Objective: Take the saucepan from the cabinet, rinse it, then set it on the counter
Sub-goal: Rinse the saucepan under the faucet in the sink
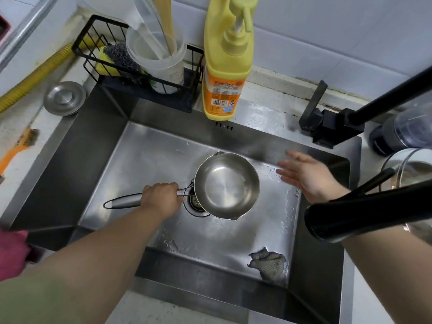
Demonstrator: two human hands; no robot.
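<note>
The left hand (161,195) grips the small shiny steel saucepan (226,185) by its handle; the right hand (306,176), fingers spread, hovers beside it. One-handed, it could tip or slip into the wet steel sink (131,160).

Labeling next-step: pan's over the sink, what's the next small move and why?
Probably the right hand, open and free, reaches to the faucet handle to start water: the left hand holds the saucepan over the drain, and no water is running.

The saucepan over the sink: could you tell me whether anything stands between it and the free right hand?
Nothing visible does: the open right hand hovers just right of the saucepan, with only bare sink below.
</note>
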